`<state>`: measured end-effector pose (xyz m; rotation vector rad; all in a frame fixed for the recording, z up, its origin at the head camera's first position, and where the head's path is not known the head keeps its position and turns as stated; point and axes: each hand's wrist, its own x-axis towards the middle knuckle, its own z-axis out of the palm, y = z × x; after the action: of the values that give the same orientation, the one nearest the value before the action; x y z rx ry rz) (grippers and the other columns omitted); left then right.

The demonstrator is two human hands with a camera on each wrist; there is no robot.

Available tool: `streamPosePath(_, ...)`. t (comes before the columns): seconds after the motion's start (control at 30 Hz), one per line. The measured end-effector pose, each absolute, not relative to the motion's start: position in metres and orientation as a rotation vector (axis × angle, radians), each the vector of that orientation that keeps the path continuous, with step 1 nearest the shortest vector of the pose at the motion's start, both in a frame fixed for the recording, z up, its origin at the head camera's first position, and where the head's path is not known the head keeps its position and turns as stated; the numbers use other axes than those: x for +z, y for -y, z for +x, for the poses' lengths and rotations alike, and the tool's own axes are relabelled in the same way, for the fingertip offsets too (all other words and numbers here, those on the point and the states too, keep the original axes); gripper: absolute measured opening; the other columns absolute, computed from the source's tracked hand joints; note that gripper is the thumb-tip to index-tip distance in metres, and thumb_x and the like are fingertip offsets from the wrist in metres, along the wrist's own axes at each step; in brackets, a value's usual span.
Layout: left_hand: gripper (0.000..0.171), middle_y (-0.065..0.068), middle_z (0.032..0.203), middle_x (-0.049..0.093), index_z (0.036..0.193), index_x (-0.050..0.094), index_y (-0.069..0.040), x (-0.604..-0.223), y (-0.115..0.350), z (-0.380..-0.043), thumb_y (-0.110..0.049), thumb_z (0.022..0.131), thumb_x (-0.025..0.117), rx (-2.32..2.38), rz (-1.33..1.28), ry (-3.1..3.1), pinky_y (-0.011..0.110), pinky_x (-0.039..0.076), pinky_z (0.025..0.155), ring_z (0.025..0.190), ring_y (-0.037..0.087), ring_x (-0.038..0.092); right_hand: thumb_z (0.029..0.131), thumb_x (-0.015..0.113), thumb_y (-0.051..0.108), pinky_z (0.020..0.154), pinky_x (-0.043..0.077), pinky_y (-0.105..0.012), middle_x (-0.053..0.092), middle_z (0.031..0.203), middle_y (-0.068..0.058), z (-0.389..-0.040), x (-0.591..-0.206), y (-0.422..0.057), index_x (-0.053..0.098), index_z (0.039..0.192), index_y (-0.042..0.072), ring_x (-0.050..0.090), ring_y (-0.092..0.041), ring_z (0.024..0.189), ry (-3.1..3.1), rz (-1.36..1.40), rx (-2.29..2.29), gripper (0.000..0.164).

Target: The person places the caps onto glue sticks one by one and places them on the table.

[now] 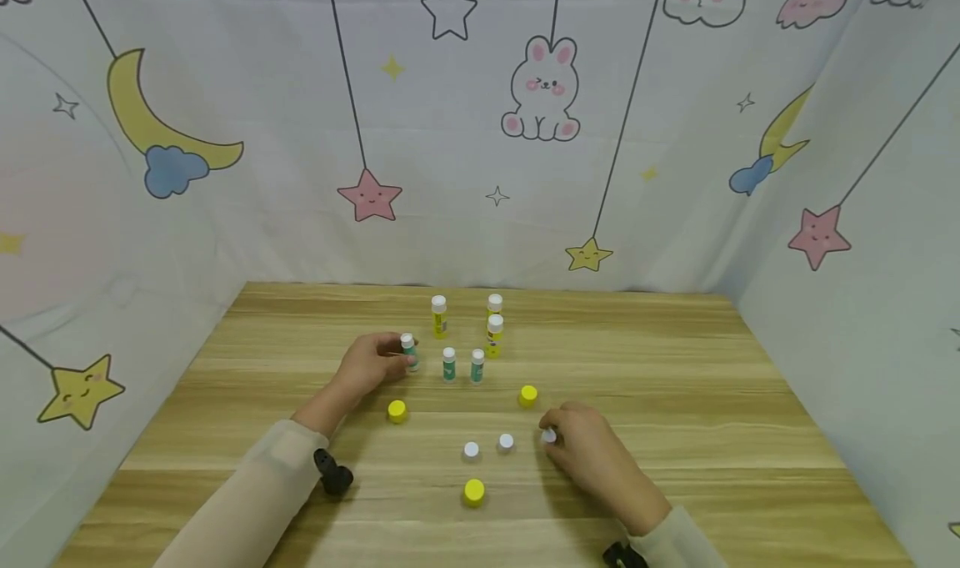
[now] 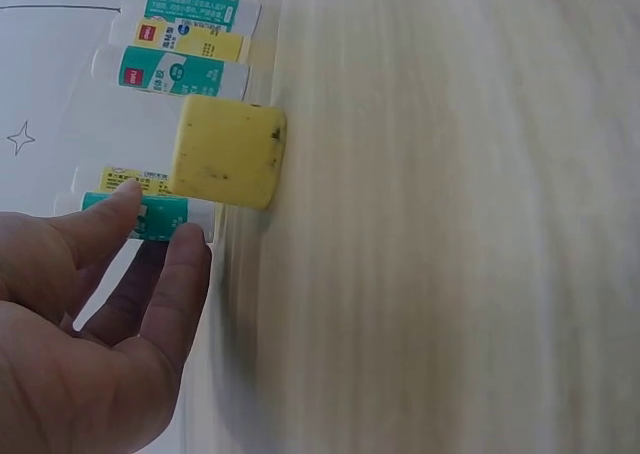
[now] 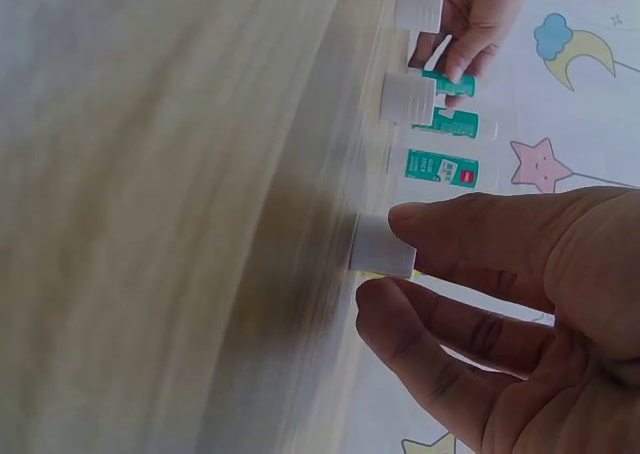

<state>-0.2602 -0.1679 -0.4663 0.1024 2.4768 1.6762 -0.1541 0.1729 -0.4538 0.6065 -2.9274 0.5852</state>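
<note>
Green-and-white glue stick (image 1: 409,354) showing in left hand (image 1: 370,362); white cap (image 1: 549,436) showing at right hand (image 1: 588,451); yellow caps (image 1: 473,493) showing between hands; brown wood grain streaking surface (image 1: 712,393) beneath.

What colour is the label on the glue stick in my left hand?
The label is teal green, clearest in the left wrist view.

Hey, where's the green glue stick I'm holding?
In the head view, that green glue stick is left of centre in your left hand, beside two similar sticks.
</note>
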Motion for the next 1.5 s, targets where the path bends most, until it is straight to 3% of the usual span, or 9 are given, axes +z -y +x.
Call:
streamPosePath(0.4, 0.038, 0.011, 0.115, 0.061, 0.121, 0.061, -0.006, -0.459, 0.162, -0.251, -0.015, 0.085, 0.07, 1.691, 0.12, -2.503, 0.035, 0.054, 0.077, 0.099, 0.024, 0.06, 0.072, 0.074, 0.005, 0.063, 0.048, -0.026, 0.062, 0.075, 0.005, -0.157, -0.448, -0.172, 0.071, 0.083, 0.014, 0.054, -0.007, 0.068, 2.946, 0.639, 0.617, 0.014)
streamPosePath(0.8, 0.037, 0.0, 0.104, 0.066, 0.117, 0.064, -0.016, -0.449, 0.16, -0.232, -0.029, 0.083, 0.072, 1.478, 0.257, -2.781, 0.042, 0.048, 0.085, 0.099, 0.02, 0.059, 0.07, 0.073, 0.002, 0.062, 0.049, -0.026, 0.064, 0.077, 0.004, -0.157, -0.446, -0.172, 0.07, 0.08, 0.014, 0.055, -0.008, 0.069, 2.944, 0.636, 0.604, 0.015)
streamPosePath(1.13, 0.038, -0.003, 0.102, 0.064, 0.116, 0.065, -0.017, -0.444, 0.156, -0.213, -0.031, 0.082, 0.072, 1.529, 0.362, -2.814, 0.031, 0.053, 0.077, 0.094, 0.016, 0.06, 0.072, 0.074, 0.004, 0.061, 0.048, -0.023, 0.063, 0.079, 0.007, -0.156, -0.436, -0.171, 0.069, 0.082, 0.016, 0.055, -0.006, 0.07, 2.938, 0.611, 0.638, 0.015)
streamPosePath(1.5, 0.029, -0.009, 0.092, 0.057, 0.106, 0.07, -0.021, -0.43, 0.145, -0.191, -0.019, 0.078, 0.077, 1.385, 0.508, -2.976, 0.022, 0.054, 0.069, 0.082, 0.01, 0.058, 0.065, 0.073, -0.001, 0.061, 0.048, -0.021, 0.06, 0.079, 0.008, -0.157, -0.426, -0.169, 0.067, 0.08, 0.018, 0.056, -0.008, 0.071, 2.903, 0.535, 0.846, 0.024)
